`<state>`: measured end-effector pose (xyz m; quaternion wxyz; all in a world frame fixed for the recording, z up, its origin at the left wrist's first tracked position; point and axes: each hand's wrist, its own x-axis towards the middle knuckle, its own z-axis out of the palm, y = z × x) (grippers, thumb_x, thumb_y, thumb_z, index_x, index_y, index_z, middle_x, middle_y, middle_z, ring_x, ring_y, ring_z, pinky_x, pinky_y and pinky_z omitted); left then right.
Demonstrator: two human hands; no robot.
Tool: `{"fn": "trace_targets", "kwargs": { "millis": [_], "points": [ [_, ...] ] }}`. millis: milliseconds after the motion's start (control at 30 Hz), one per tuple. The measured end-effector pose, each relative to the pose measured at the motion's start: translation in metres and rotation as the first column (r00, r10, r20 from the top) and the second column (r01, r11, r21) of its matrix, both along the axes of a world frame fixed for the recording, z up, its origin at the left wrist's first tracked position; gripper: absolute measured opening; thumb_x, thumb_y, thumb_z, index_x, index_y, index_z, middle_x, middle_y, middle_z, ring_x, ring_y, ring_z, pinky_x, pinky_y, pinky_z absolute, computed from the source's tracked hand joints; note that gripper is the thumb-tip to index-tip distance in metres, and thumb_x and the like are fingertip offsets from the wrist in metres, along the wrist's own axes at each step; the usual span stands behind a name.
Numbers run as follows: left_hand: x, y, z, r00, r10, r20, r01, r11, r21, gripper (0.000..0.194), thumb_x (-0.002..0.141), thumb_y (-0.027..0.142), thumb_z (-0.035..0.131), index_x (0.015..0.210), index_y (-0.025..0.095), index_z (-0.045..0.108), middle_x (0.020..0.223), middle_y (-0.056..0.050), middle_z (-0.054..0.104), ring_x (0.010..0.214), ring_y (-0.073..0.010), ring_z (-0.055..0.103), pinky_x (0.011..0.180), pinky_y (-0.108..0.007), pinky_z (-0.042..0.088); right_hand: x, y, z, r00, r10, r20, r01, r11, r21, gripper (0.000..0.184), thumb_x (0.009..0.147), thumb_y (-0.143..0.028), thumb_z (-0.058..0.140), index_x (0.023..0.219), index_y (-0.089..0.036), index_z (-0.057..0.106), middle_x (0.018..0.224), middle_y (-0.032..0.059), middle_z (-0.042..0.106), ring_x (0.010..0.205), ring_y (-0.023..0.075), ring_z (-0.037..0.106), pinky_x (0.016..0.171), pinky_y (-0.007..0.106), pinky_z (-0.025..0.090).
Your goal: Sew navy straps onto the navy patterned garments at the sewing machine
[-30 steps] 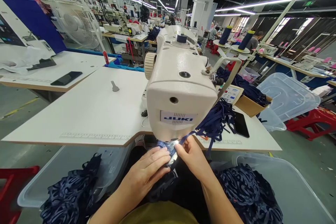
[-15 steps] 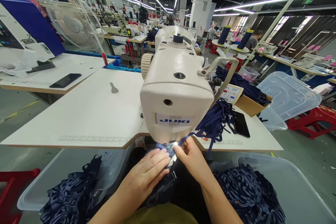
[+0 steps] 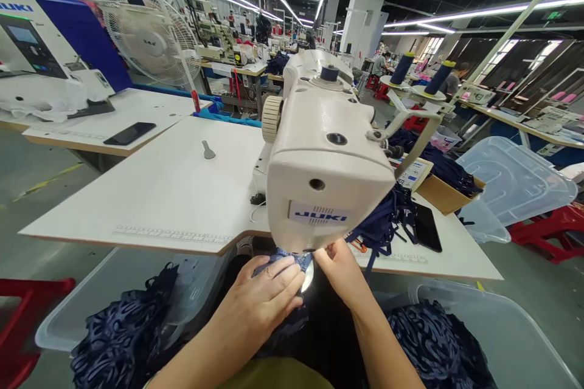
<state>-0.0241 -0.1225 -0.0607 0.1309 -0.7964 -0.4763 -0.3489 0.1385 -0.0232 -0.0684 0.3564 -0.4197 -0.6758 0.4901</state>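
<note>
Under the head of a white sewing machine is a piece of navy patterned fabric, lit by a bright lamp spot. My left hand lies over this fabric with its fingers stretched out flat, the fingertips close below the machine head. On the other side my right hand has thumb and fingers pinched together at the machine's lower edge, on a narrow navy strap mostly hidden by hand and machine. The needle and presser foot are out of sight behind the head. A bundle of navy straps lies right of the machine.
The white table carries a small grey metal piece and a black phone. Clear plastic bins with navy fabric stand below on both sides. A cardboard box holds more straps. A fan stands behind left.
The view has turned slightly left, so the machine sits further right. My right hand has moved closer under the machine head, and the strap that showed beside it is now mostly hidden.
</note>
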Motion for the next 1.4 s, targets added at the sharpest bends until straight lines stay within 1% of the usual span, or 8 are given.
{"fn": "trace_targets", "kwargs": {
  "millis": [133,400,567,667,767,933,1067,1400],
  "points": [
    [0.008,-0.002,-0.006,0.997,0.067,0.028,-0.067,0.998,0.006,0.021,0.095,0.026,0.052,0.112,0.02,0.062,0.109,0.0,0.07,0.109,-0.0162,0.059,0.099,-0.033,0.028,-0.005,0.013,0.004,0.996,0.039,0.083,-0.045,0.997,0.065,0.009,0.078,-0.022,0.055,0.083,-0.018,0.061,0.064,-0.0019,0.058,0.065,0.0148,0.054,0.07,0.027,0.047],
    [0.015,0.001,-0.007,0.989,0.15,0.012,-0.15,0.988,0.029,0.022,0.098,0.026,0.045,0.108,0.019,0.063,0.105,0.0,0.071,0.101,-0.0169,0.061,0.09,-0.035,0.03,-0.009,0.022,0.006,0.986,0.093,0.138,-0.116,0.98,0.163,0.016,0.077,-0.02,0.053,0.08,-0.017,0.069,0.054,-0.0022,0.061,0.063,0.0166,0.06,0.068,0.026,0.05],
    [0.019,0.0,-0.011,0.978,0.208,-0.001,-0.208,0.977,0.035,0.023,0.097,0.028,0.045,0.109,0.019,0.063,0.105,-0.001,0.071,0.1,-0.0179,0.062,0.089,-0.036,0.032,-0.01,0.027,0.005,0.975,0.168,0.147,-0.191,0.968,0.16,0.025,0.076,-0.017,0.05,0.086,-0.017,0.073,0.074,0.003,0.072,0.074,0.0178,0.065,0.066,0.024,0.051],
    [0.022,0.0,-0.012,0.972,0.235,0.016,-0.235,0.97,0.055,0.022,0.097,0.027,0.047,0.109,0.019,0.064,0.106,-0.001,0.071,0.1,-0.0179,0.063,0.087,-0.036,0.032,-0.011,0.03,0.005,0.97,0.198,0.144,-0.218,0.965,0.144,0.028,0.074,-0.016,0.051,0.092,-0.018,0.073,0.088,0.0051,0.073,0.083,0.0189,0.066,0.072,0.026,0.051],
    [0.023,0.0,-0.013,0.971,0.238,0.033,-0.24,0.968,0.08,0.022,0.096,0.026,0.049,0.11,0.019,0.064,0.108,-0.002,0.071,0.101,-0.0179,0.063,0.086,-0.035,0.032,-0.01,0.032,0.003,0.969,0.213,0.127,-0.23,0.964,0.132,0.03,0.075,-0.016,0.052,0.096,-0.017,0.072,0.092,0.0057,0.073,0.086,0.0193,0.065,0.077,0.027,0.051],
    [0.023,-0.002,-0.019,0.964,0.248,0.092,-0.256,0.963,0.084,0.022,0.095,0.028,0.052,0.113,0.021,0.063,0.109,-0.002,0.071,0.101,-0.0166,0.064,0.088,-0.033,0.032,-0.006,0.029,-0.001,0.977,0.152,0.152,-0.17,0.979,0.109,0.024,0.077,-0.022,0.055,0.095,-0.016,0.07,0.071,0.0027,0.07,0.077,0.0199,0.063,0.076,0.029,0.05],
    [0.024,-0.003,-0.024,0.957,0.267,0.109,-0.278,0.956,0.099,0.024,0.095,0.03,0.052,0.113,0.019,0.063,0.11,-0.004,0.07,0.1,-0.0166,0.065,0.091,-0.034,0.031,-0.004,0.024,0.0,0.978,0.078,0.194,-0.098,0.99,0.101,0.017,0.075,-0.021,0.056,0.086,-0.015,0.068,0.058,-0.0011,0.061,0.067,0.0171,0.059,0.071,0.026,0.048],
    [0.022,-0.002,-0.018,0.972,0.178,0.151,-0.185,0.982,0.031,0.025,0.092,0.024,0.057,0.116,0.018,0.06,0.112,-0.004,0.07,0.106,-0.0169,0.063,0.1,-0.035,0.029,-0.007,0.019,0.004,0.985,0.047,0.169,-0.07,0.989,0.134,0.014,0.074,-0.019,0.053,0.08,-0.016,0.064,0.059,-0.0017,0.061,0.062,0.0156,0.058,0.068,0.026,0.048]
  ]
}}
